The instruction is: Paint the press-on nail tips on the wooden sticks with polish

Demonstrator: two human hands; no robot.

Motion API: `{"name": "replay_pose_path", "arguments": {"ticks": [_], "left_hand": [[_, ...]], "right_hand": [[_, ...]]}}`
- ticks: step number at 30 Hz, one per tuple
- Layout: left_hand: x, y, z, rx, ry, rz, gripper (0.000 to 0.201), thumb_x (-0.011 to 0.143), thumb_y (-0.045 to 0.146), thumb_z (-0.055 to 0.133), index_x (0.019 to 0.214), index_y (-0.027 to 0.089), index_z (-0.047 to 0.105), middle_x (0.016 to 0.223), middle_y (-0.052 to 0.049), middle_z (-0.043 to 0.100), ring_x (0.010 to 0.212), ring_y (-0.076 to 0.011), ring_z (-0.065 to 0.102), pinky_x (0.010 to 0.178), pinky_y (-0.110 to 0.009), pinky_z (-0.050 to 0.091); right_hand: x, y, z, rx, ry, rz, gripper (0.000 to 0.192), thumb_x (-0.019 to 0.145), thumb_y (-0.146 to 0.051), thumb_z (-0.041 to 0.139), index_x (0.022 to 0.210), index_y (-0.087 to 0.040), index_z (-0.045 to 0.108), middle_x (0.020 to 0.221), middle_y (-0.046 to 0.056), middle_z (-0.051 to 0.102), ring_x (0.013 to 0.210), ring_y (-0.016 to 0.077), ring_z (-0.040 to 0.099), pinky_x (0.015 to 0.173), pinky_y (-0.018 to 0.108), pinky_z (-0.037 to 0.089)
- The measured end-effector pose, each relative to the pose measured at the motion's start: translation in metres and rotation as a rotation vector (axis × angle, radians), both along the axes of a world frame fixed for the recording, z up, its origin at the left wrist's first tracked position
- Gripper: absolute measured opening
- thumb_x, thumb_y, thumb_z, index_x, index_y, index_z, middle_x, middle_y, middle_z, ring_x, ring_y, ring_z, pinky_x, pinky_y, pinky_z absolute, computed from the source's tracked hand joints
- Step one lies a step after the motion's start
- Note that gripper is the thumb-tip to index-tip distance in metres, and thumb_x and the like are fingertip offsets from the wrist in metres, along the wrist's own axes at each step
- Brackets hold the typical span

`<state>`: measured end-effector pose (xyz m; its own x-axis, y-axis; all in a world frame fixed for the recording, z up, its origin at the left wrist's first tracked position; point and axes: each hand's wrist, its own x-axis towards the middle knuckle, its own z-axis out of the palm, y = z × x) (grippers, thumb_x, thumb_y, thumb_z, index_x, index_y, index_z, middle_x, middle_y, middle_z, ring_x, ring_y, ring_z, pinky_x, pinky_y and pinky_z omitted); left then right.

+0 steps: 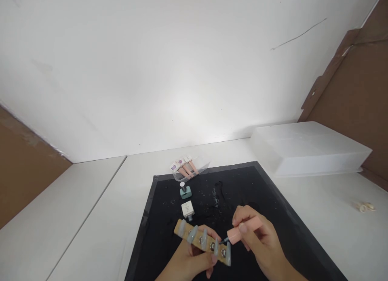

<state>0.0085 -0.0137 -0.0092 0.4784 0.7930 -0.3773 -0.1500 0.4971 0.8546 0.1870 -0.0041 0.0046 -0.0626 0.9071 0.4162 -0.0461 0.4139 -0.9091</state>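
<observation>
Left hand is clamped from below on a wooden nail holder, at the near edge of the black mat. The holder's long axis runs from upper left down to lower right, with a row of grey-blue nail tips standing along it. Right hand has its fingers pinched together on a pink brush cap, cap pointing left and slightly down. The thin brush reaches toward the holder's right end, at or just beside the tips there; contact is too small to tell. So the holder lies directly left of the right hand, and that hand is nearer the end being worked.

On the mat's far half: an open teal polish bottle, and a white cap-like block just nearer. At the mat's far edge a clear case of pink bottles lies tilted. A white plastic box sits off the far right corner of the white worktop, and a small roll lies near the worktop's right edge.
</observation>
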Motion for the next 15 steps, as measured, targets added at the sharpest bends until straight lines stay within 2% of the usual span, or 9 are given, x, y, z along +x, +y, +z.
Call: {"name": "replay_pose_path", "arguments": {"ticks": [5, 11, 15], "left_hand": [[0.0004, 0.0004, -0.0019, 0.022, -0.009, -0.004, 0.040, 0.061, 0.039, 0.077, 0.084, 0.015, 0.057, 0.066, 0.002, 0.049, 0.058, -0.0086, 0.042, 0.051, -0.022, 0.036], [0.0008, -0.0016, -0.0023, 0.016, -0.014, 0.011, 0.038, 0.061, 0.038, 0.077, 0.084, 0.015, 0.059, 0.066, 0.001, 0.049, 0.058, -0.0088, 0.041, 0.052, -0.022, 0.036], [0.0007, -0.0033, -0.0033, 0.001, -0.016, 0.033, 0.037, 0.061, 0.038, 0.077, 0.084, 0.015, 0.060, 0.065, 0.002, 0.049, 0.057, -0.0084, 0.041, 0.051, -0.022, 0.036]], "right_hand": [[0.0013, 0.0012, -0.0005, -0.116, 0.085, 0.120, 0.027, 0.080, -0.047, 0.061, 0.076, -0.020, 0.061, 0.066, -0.001, 0.050, 0.045, 0.0094, 0.038, 0.038, 0.021, 0.032], [0.0019, 0.0027, -0.0059, -0.256, 0.269, 0.320, 0.025, 0.076, -0.043, 0.068, 0.076, -0.021, 0.057, 0.065, -0.004, 0.040, 0.046, 0.0075, 0.029, 0.040, 0.020, 0.023], [0.0027, 0.0028, -0.0062, -0.314, 0.308, 0.354, 0.025, 0.076, -0.042, 0.069, 0.074, -0.020, 0.057, 0.066, -0.005, 0.038, 0.046, 0.0069, 0.027, 0.042, 0.021, 0.021]]}}
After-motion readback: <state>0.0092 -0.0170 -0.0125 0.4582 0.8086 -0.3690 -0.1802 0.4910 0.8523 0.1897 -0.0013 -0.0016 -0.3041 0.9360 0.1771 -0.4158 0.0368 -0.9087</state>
